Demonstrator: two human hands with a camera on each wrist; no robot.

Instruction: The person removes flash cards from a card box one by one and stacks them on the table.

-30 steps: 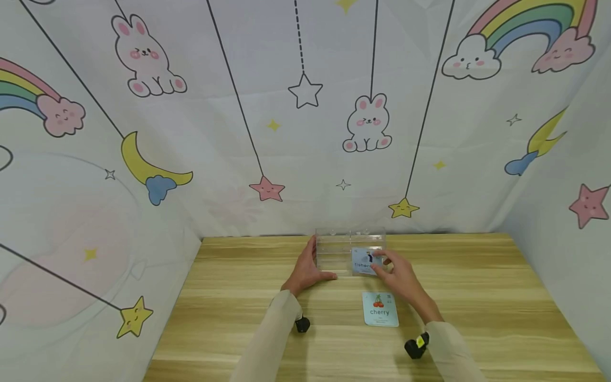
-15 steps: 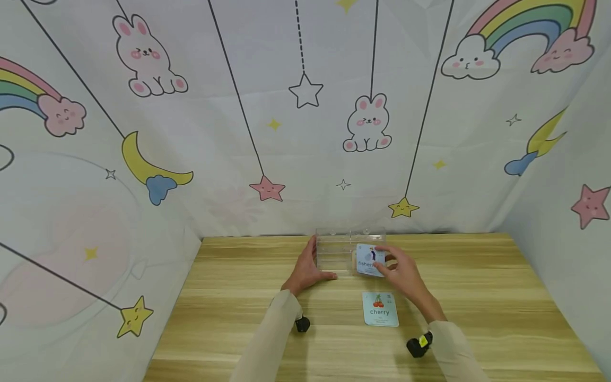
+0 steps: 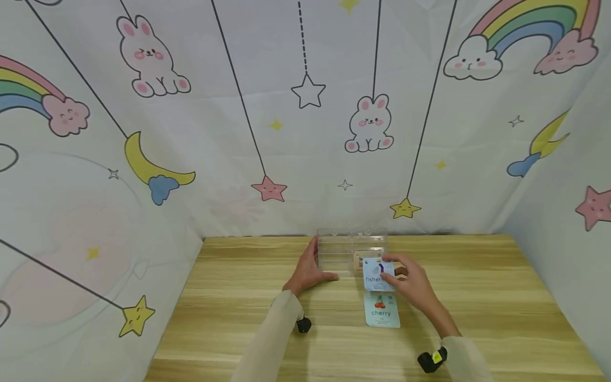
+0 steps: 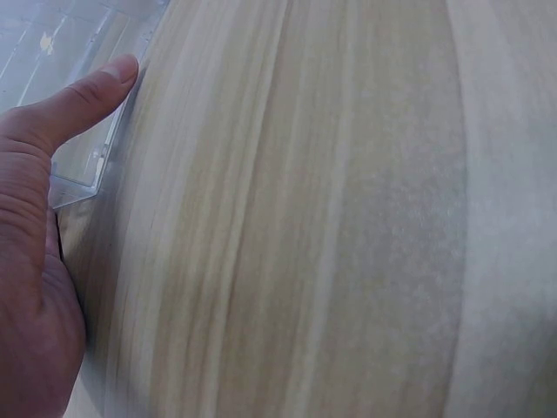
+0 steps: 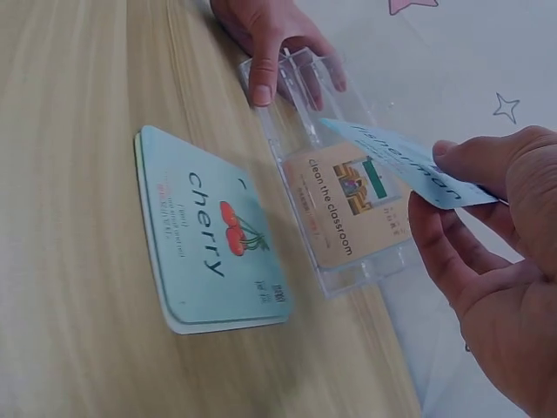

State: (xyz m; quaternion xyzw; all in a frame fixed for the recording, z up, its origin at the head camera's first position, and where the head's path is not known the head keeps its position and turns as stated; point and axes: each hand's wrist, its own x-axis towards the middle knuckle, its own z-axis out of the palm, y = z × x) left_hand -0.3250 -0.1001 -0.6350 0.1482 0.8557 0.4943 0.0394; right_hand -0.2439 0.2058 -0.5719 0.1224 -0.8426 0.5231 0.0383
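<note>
A clear plastic card holder (image 3: pixel 335 259) with side-by-side compartments stands at the back of the table. My left hand (image 3: pixel 307 271) holds its left end, thumb (image 4: pixel 91 94) along the front edge. Between thumb and fingers, my right hand (image 3: pixel 414 282) pinches a light blue "fisherman" card (image 3: pixel 374 282), tilted in front of the holder's right half. An orange "clean the classroom" card (image 5: pixel 335 213) sits in that right compartment. On the table just nearer lies a small stack of cards topped by a "cherry" card (image 5: pixel 213 239).
The wood-grain table (image 3: pixel 238 307) reaches back to a white cloth backdrop (image 3: pixel 305 148) printed with rabbits, stars and rainbows. Cloth also hangs at both sides. A black wrist camera (image 3: pixel 431 361) sits at the right sleeve, another (image 3: pixel 303 324) at the left.
My right hand has drawn the fisherman card out of the holder and toward me, uncovering the orange card behind it. The left hand and the cherry stack stay in place.
</note>
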